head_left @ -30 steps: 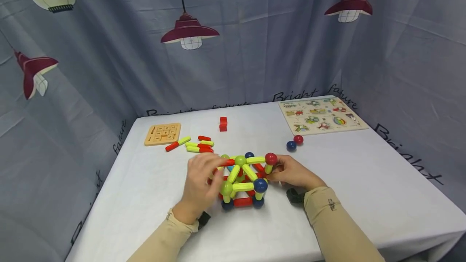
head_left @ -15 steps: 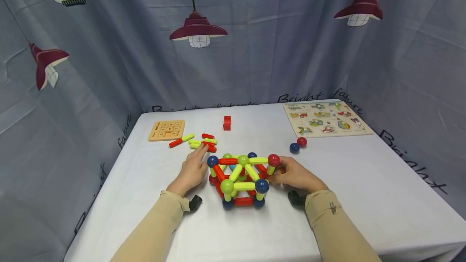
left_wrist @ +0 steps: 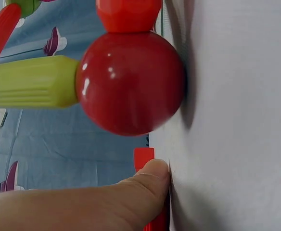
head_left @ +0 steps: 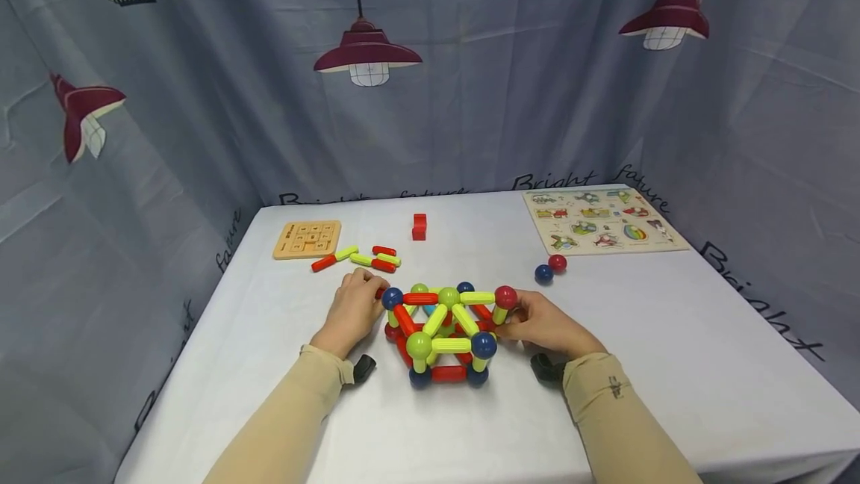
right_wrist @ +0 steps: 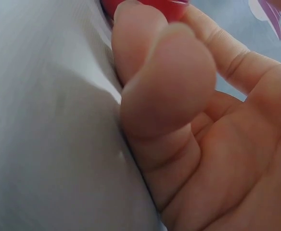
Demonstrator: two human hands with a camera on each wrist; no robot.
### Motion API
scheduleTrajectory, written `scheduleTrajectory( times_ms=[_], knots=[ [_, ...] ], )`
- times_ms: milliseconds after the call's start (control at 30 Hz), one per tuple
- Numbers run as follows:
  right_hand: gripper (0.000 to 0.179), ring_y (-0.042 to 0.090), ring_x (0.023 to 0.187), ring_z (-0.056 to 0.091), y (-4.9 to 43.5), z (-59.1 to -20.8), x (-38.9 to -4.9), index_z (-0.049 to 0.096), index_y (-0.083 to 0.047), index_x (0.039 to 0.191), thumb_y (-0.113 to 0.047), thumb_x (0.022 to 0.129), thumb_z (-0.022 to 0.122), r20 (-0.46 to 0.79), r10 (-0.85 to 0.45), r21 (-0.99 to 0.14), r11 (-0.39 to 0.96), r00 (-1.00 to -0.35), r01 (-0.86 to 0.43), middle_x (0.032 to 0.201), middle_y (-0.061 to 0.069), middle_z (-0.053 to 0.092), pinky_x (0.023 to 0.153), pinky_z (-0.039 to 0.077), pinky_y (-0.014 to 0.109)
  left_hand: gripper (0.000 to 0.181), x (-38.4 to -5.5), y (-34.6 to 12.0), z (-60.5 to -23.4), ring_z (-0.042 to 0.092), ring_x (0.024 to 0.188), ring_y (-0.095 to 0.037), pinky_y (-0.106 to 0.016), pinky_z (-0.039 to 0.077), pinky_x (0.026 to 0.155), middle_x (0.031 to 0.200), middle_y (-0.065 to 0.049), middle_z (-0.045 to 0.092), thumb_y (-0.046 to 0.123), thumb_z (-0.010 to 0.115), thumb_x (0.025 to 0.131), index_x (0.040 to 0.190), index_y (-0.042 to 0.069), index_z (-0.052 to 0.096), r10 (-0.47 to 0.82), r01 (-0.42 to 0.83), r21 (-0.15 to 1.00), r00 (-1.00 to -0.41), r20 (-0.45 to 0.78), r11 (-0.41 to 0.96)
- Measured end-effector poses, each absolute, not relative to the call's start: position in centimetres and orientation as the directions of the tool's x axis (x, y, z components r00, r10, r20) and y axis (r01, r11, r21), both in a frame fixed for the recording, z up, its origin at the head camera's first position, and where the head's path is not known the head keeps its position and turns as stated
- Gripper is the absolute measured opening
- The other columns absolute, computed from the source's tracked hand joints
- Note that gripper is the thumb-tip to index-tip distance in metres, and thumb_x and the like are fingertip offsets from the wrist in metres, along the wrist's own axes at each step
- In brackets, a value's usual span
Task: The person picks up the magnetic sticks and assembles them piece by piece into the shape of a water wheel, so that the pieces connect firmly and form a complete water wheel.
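Note:
A frame of magnetic balls and sticks (head_left: pixel 451 344) in red, yellow-green and blue stands on the table, between both hands. My left hand (head_left: pixel 352 311) is at its left side and pinches a red magnetic stick (head_left: pixel 380 293), mostly hidden by the fingers. In the left wrist view the thumb (left_wrist: pixel 150 185) presses the stick low by the tabletop, below a red ball (left_wrist: pixel 131 84) of the frame. At the frame's right side, my right hand (head_left: pixel 547 323) grips a lower corner. The right wrist view shows its curled fingertips (right_wrist: pixel 172 86) by a red ball (right_wrist: pixel 167 8).
Several loose sticks (head_left: pixel 372 262) lie behind the left hand, near a wooden number board (head_left: pixel 307 240). Two red blocks (head_left: pixel 419 227) sit at the back. Blue (head_left: pixel 544 274) and red (head_left: pixel 557 263) balls lie right of centre, before a picture puzzle board (head_left: pixel 598 220).
My left hand left the frame's top-left, reached to the loose sticks, and drew one back towards the frame's left side. The right hand stays at the frame.

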State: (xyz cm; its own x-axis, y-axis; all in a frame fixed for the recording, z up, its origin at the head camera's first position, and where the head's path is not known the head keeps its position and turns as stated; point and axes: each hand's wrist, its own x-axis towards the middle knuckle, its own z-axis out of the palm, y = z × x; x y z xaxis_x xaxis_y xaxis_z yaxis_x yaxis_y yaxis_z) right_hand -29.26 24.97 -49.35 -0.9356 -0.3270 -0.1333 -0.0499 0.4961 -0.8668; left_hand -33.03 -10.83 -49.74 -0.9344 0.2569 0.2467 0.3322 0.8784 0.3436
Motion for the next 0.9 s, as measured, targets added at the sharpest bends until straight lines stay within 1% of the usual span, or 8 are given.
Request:
scheduleTrajectory(
  times_ms=[33, 100, 267, 367, 500, 667, 767, 900],
  knots=[
    [0.047, 0.026, 0.066, 0.057, 25.0, -49.3, -29.2, 0.066, -0.010, 0.124, -0.023, 0.083, 0.085, -0.138, -0.323, -0.868, 0.495, -0.936, -0.043, 0.080, 0.010, 0.064, 0.060, 0.051, 0.035, 0.023, -33.0, -10.8, -49.6, 0.054, 0.108, -0.028, -0.041, 0.050, 0.094, 0.115, -0.009, 0.059, 0.014, 0.074, 0.094, 0.117, 0.012, 0.074, 0.251, 0.330, 0.347, -0.935, 0.252, 0.878],
    [0.046, 0.025, 0.066, 0.057, 25.0, -49.2, -29.2, 0.067, -0.010, 0.123, -0.023, 0.083, 0.085, -0.145, -0.317, -0.867, 0.496, -0.937, -0.033, 0.080, 0.010, 0.064, 0.060, 0.051, 0.035, 0.022, -33.0, -10.7, -49.5, 0.055, 0.104, -0.027, -0.040, 0.051, 0.092, 0.112, -0.009, 0.060, 0.018, 0.076, 0.094, 0.115, 0.010, 0.075, 0.244, 0.322, 0.356, -0.938, 0.246, 0.878],
    [0.050, 0.026, 0.066, 0.057, 24.9, -48.9, -29.0, 0.065, -0.009, 0.128, -0.021, 0.083, 0.084, -0.137, -0.317, -0.867, 0.497, -0.938, -0.042, 0.081, 0.009, 0.064, 0.060, 0.051, 0.035, 0.026, -32.9, -10.8, -49.4, 0.056, 0.103, -0.025, -0.038, 0.052, 0.092, 0.113, -0.010, 0.057, 0.013, 0.073, 0.096, 0.121, 0.007, 0.073, 0.229, 0.291, 0.401, -0.953, 0.198, 0.868],
    [0.051, 0.026, 0.067, 0.057, 24.9, -48.9, -29.0, 0.064, -0.008, 0.131, -0.019, 0.084, 0.083, -0.126, -0.328, -0.868, 0.494, -0.936, -0.057, 0.082, 0.009, 0.063, 0.060, 0.051, 0.035, 0.025, -32.9, -10.9, -49.4, 0.055, 0.102, -0.025, -0.038, 0.052, 0.091, 0.114, -0.009, 0.056, 0.014, 0.072, 0.097, 0.122, 0.009, 0.072, 0.216, 0.274, 0.421, -0.959, 0.181, 0.865],
    [0.052, 0.026, 0.068, 0.057, 25.0, -48.8, -29.0, 0.064, -0.008, 0.131, -0.018, 0.084, 0.083, -0.119, -0.335, -0.870, 0.489, -0.935, -0.065, 0.082, 0.010, 0.062, 0.059, 0.051, 0.035, 0.023, -33.1, -11.1, -49.7, 0.055, 0.104, -0.024, -0.039, 0.053, 0.093, 0.115, -0.007, 0.057, 0.021, 0.071, 0.099, 0.121, 0.015, 0.071, 0.193, 0.248, 0.431, -0.967, 0.169, 0.868],
    [0.053, 0.026, 0.069, 0.058, 25.0, -48.8, -29.0, 0.064, -0.008, 0.131, -0.019, 0.083, 0.084, -0.126, -0.324, -0.868, 0.494, -0.938, -0.055, 0.082, 0.009, 0.062, 0.060, 0.051, 0.035, 0.027, -33.2, -11.0, -49.7, 0.060, 0.103, -0.023, -0.043, 0.055, 0.096, 0.114, -0.005, 0.065, 0.022, 0.071, 0.099, 0.125, 0.017, 0.069, 0.189, 0.253, 0.451, -0.965, 0.183, 0.856],
    [0.053, 0.026, 0.069, 0.058, 25.0, -48.9, -29.0, 0.065, -0.009, 0.131, -0.020, 0.083, 0.084, -0.132, -0.317, -0.865, 0.499, -0.939, -0.047, 0.083, 0.009, 0.063, 0.061, 0.051, 0.035, 0.032, -33.0, -10.9, -49.1, 0.064, 0.102, -0.023, -0.044, 0.055, 0.097, 0.115, -0.004, 0.070, 0.023, 0.070, 0.099, 0.130, 0.017, 0.068, 0.174, 0.263, 0.516, -0.961, 0.215, 0.815],
    [0.050, 0.026, 0.069, 0.058, 24.8, -49.0, -29.1, 0.066, -0.009, 0.127, -0.021, 0.082, 0.084, -0.142, -0.308, -0.859, 0.511, -0.941, -0.038, 0.082, 0.009, 0.064, 0.061, 0.052, 0.035, 0.037, -32.1, -10.7, -46.8, 0.066, 0.101, -0.024, -0.041, 0.058, 0.089, 0.115, -0.006, 0.072, 0.023, 0.069, 0.100, 0.136, 0.015, 0.066, 0.122, 0.263, 0.648, -0.959, 0.255, 0.715]
  ],
)
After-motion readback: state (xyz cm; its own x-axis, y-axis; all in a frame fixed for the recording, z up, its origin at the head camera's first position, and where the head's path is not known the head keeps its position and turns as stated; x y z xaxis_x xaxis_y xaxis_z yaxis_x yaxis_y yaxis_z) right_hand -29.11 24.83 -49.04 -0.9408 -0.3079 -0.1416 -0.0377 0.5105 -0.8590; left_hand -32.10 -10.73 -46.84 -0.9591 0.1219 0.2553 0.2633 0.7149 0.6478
